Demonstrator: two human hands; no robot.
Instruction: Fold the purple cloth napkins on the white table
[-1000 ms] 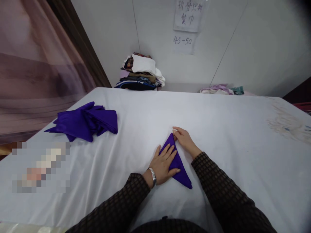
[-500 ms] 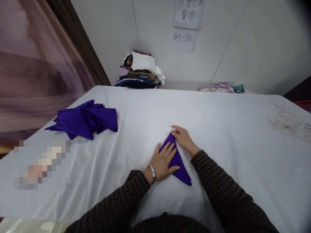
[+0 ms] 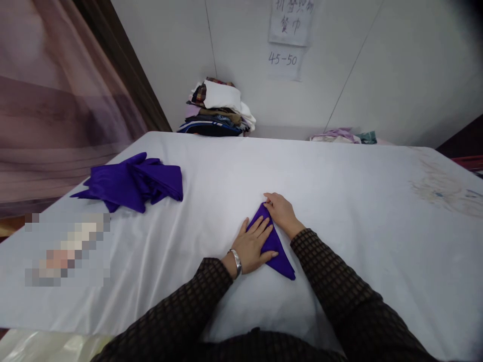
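A purple cloth (image 3: 278,254), folded into a narrow triangle, lies on the white-covered table (image 3: 332,301) in front of me. Flat across its middle rests my left hand (image 3: 253,247), fingers spread and a silver bracelet at the wrist. My right hand (image 3: 281,211) pinches the far tip of the cloth between thumb and fingers. The cloth's near point shows to the right of my left thumb. Further left on the table is a loose heap of purple cloths (image 3: 132,182).
Behind the table's far edge stand a stack of folded clothes (image 3: 219,108) and a low pile of fabric (image 3: 337,136). A blurred-out patch (image 3: 68,251) covers something at the left. A pink curtain (image 3: 56,100) hangs at the left edge.
The view has shifted slightly. My right fingers have curled in a little more at the cloth's far tip; my left hand stays flat on the cloth.
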